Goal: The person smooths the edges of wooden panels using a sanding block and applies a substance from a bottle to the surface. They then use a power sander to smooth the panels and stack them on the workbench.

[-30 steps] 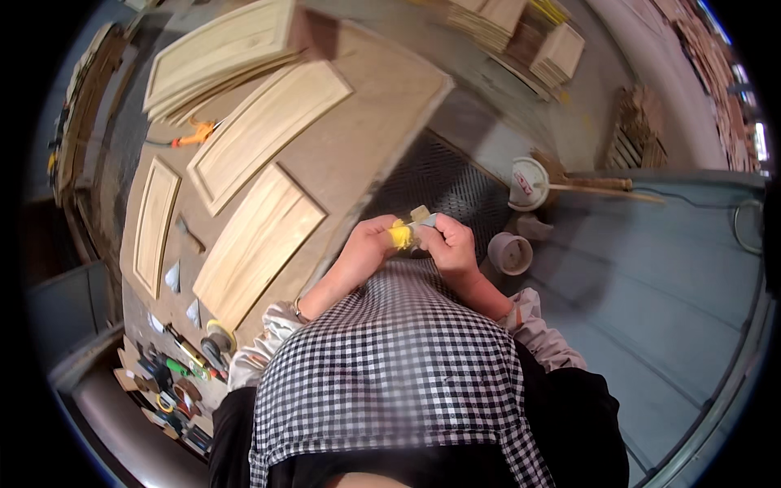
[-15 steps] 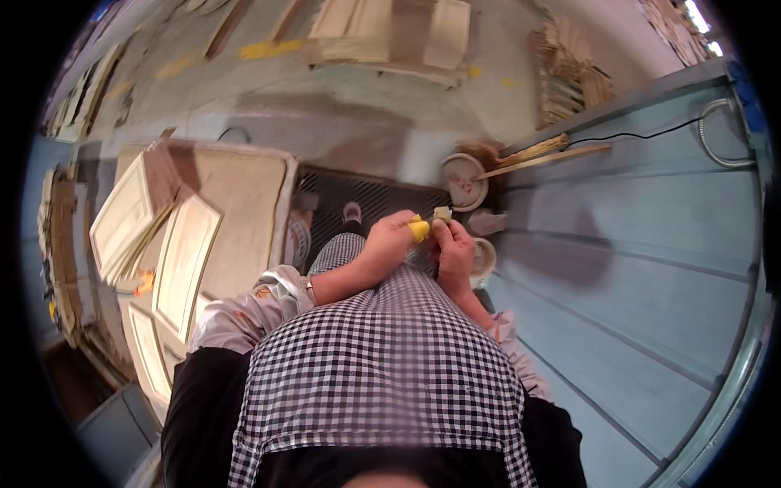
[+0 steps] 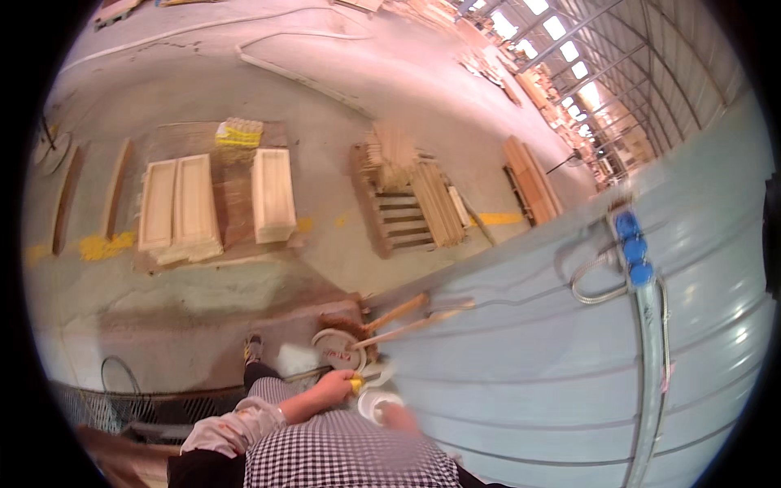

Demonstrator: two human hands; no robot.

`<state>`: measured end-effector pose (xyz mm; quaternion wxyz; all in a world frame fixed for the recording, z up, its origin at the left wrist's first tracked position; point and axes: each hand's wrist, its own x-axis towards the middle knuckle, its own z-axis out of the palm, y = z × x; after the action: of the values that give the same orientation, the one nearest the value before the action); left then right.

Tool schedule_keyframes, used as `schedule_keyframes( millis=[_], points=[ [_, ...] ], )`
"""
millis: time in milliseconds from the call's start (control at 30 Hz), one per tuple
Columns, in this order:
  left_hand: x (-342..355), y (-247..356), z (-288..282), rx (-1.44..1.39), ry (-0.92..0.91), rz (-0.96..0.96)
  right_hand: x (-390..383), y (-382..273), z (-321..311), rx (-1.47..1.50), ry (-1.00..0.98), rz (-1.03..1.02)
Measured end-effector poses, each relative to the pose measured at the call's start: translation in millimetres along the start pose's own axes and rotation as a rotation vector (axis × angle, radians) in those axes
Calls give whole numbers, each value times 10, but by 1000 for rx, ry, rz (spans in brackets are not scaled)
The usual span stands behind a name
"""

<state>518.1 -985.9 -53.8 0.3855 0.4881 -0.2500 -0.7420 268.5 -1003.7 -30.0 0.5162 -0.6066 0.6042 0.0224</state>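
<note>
My left hand (image 3: 332,389) is closed, with a small yellow piece (image 3: 356,384) showing at its fingertips; its kind does not show. Smeared by motion, my right hand (image 3: 399,418) is low by the rim of a small white bucket (image 3: 371,405), and its fingers do not show clearly. Whether it holds anything I cannot make out. Just beyond my hands stands a larger white bucket with a lid (image 3: 338,348), with a wooden stick (image 3: 415,324) lying across it and a brown brush-like thing (image 3: 342,324) behind it.
A pale blue panelled wall (image 3: 504,374) runs along my right, carrying blue sockets (image 3: 631,244) and a cable. Stacked wooden door panels (image 3: 181,207) lie ahead at left. A pallet with wood strips (image 3: 431,199) stands ahead. A dark grating (image 3: 179,407) lies at lower left.
My view has swung up and to the right, bringing in the hall and wall. My hands, close together before, are now lower in view; the right has moved down by the small bucket.
</note>
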Motion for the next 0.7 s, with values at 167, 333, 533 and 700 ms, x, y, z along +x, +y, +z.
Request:
schedule_keyframes(
  millis=[167,333,533,700],
  points=[
    [123,469,-443,-102,-174,-75,336,-1271,109,36,-71,-217],
    [68,1054,-899,-265,-222,-235,632,-1675,291,111,-18,-290],
    [159,1290,-1110,-339,-202,-280,786,-2252,339,417,5,227],
    [227,1215,-1155,-376,-165,-278,844,-2137,450,-56,335,-108]
  ],
)
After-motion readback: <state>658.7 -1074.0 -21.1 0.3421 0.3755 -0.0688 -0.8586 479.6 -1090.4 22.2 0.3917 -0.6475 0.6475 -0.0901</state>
